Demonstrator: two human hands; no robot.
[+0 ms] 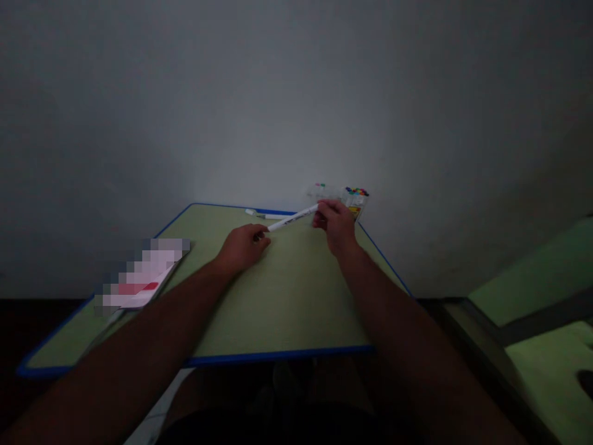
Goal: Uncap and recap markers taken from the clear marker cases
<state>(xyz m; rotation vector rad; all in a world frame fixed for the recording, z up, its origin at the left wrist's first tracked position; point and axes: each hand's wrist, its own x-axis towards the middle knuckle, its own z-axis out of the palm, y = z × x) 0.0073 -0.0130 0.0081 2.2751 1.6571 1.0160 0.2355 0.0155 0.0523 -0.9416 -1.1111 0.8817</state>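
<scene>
- In the head view, a slim white cylindrical marker with dark print (294, 217) is held above the table, spanning the gap between the two hands.
- Its long axis runs crosswise on a slant: one end points to the left hand, the other rises toward the right hand, which is slightly farther from the wearer.
- The right hand (337, 224) has its thumb and fingers closed on the marker's raised end.
- The left hand (243, 247) has its thumb and forefinger at the lower end; in this dim light I cannot tell whether they pinch it or only touch it.
- Just beyond the right hand, partly covered by it, stands a clear case with many-coloured tops (356, 196); left of that is a clear plastic packet with pink and green bits (320, 190).
- Beyond the left hand lie a thin white pen with a dark tip pointing left (274, 216) and a small white piece (251, 212).
- Left of the left hand lies a pale pink-and-white flat item, blurred (151, 272).
- Under both hands is a pale green tabletop with blue edging (287, 303).
</scene>
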